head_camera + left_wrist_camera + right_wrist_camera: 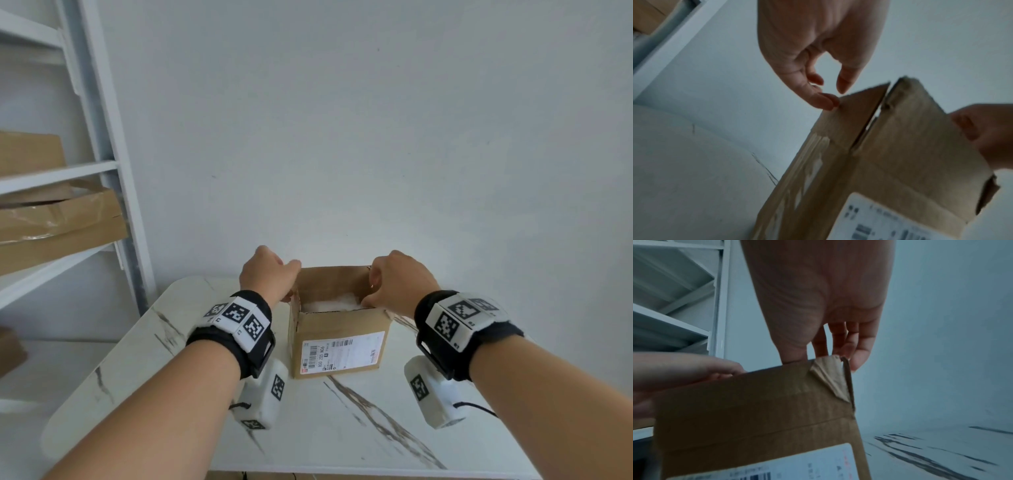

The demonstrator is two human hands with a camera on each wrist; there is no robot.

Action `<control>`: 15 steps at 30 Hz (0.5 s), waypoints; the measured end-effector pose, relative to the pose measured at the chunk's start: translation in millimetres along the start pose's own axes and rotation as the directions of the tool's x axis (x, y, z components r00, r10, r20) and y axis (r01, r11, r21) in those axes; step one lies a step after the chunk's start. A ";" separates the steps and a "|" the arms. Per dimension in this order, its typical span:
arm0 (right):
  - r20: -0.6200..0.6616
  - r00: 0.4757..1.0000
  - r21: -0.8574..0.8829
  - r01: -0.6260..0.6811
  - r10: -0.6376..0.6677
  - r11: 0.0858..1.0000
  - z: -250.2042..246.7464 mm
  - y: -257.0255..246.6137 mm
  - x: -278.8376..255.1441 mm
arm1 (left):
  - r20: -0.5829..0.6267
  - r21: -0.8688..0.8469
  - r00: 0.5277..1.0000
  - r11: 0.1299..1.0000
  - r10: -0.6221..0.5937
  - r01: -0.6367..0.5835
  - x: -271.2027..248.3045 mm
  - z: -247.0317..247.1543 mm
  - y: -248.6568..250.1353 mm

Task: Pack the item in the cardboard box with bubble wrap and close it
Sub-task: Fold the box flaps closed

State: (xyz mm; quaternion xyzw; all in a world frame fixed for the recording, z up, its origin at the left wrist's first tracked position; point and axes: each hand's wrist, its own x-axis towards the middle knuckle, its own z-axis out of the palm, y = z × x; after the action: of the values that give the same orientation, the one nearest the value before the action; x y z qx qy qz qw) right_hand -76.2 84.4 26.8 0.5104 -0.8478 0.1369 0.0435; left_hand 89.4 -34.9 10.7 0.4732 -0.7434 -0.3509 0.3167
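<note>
An open cardboard box [339, 329] with a white shipping label stands on the marble table [342, 428]. White bubble wrap [329, 303] fills its inside; whatever lies under it is hidden. My left hand [287, 281] is at the box's left side, and a curled fingertip [826, 100] touches the edge of the raised left flap [855, 116] while the thumb stays clear. My right hand [373, 287] holds the raised right flap [830, 378], with the thumb on the near side and the fingers [838, 344] behind it.
A white shelf unit [102, 164] stands at the left and holds flattened cardboard boxes [58, 222]. Another brown box [10, 349] shows at the far left edge. A plain wall rises close behind the table. Bare tabletop lies in front of the box.
</note>
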 end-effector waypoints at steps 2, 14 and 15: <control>-0.007 1.000 0.051 0.005 -0.005 0.999 4.2 3.0 2.1 | 0.107 -0.192 0.993 0.978 -0.059 0.079 -0.7 -0.7 5.4; -0.014 0.999 0.383 -0.033 0.042 0.923 22.9 16.8 -3.6 | 0.354 0.070 0.928 0.986 0.119 -0.153 5.9 15.1 -16.2; -0.010 0.998 0.416 -0.048 0.057 0.908 26.1 18.2 -4.3 | 0.358 0.084 0.925 0.982 0.127 -0.167 7.1 15.5 -17.9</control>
State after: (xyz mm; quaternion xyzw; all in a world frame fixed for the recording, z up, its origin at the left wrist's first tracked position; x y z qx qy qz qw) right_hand -88.4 88.9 -2.5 0.4834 -0.8123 0.3206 -0.0603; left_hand 83.1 -43.4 -11.6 0.3632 -0.8398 -0.3624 0.1773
